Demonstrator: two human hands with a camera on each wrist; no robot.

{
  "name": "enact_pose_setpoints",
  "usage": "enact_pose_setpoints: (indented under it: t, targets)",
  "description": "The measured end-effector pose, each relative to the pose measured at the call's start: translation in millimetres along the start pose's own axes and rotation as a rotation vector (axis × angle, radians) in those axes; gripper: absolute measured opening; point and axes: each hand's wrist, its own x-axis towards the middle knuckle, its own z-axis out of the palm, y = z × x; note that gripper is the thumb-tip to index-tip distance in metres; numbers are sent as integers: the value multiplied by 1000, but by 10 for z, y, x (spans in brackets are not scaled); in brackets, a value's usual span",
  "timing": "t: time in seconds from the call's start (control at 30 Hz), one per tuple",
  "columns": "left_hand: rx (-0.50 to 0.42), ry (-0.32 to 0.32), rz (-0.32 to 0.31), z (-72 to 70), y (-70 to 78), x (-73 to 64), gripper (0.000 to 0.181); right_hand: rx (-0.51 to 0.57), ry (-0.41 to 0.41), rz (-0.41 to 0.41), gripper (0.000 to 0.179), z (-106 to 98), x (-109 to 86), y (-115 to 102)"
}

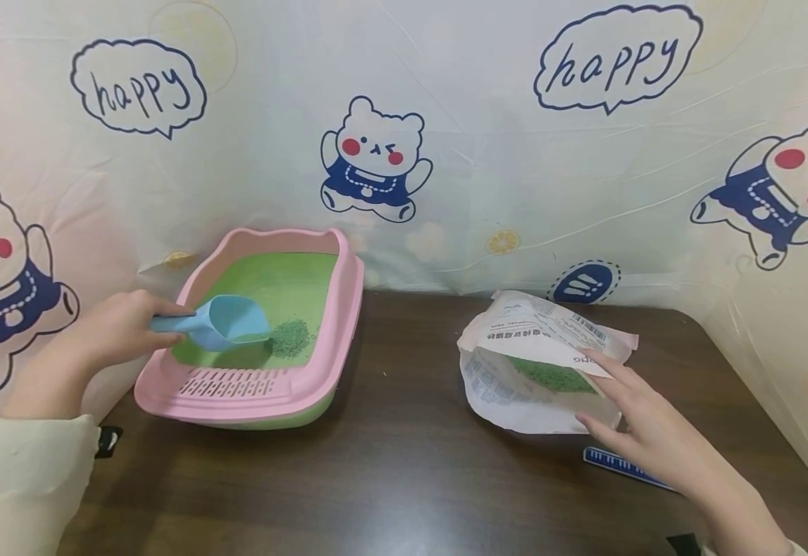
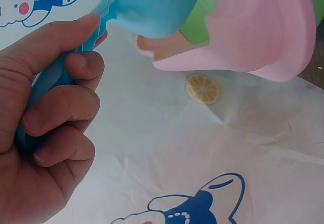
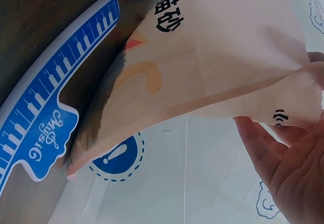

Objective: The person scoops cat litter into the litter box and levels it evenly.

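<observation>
From where I stand, the pink tray [image 1: 351, 309] with the green floor is the thing to look at, on the brown surface [image 1: 404, 401]. The person's left hand [image 1: 122, 328] comes in from its left side, fingers curled firmly round the handle of a blue scoop [image 1: 237, 320]. The scoop's bowl hangs over the tray, tilted towards the tray's right wall, with its lip next to a small heap of green granules [image 1: 291, 338] on the tray floor. Well to the tray's right lies a paper bag [image 1: 529, 344], its mouth parted and more granules showing inside. The right hand [image 1: 661, 428] touches that mouth, thumb and fingers spread. Also right of the tray, partly under that forearm, is a blue piano-key strip [image 1: 616, 462] marked "Music".
</observation>
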Motion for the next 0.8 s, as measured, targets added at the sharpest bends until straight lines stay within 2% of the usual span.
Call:
enact_pose_setpoints:
  t: [0.23,0.47,0.57,0.8]
  targets:
    - [-14,-25,-22,-34,-8,4,40,-29,-12,4,57,-7,-5,6]
    - [-39,-34,-38,-47,-27,-3,41,-6,-11,12,56,-2,-8,4]
    - [-47,-24,-43,-36,-19,-13,41,-6,-13,17,56,0,-12,3]
    - [-60,23,-14,11,16,-56,40,2,-5,7,58,8,-14,6]
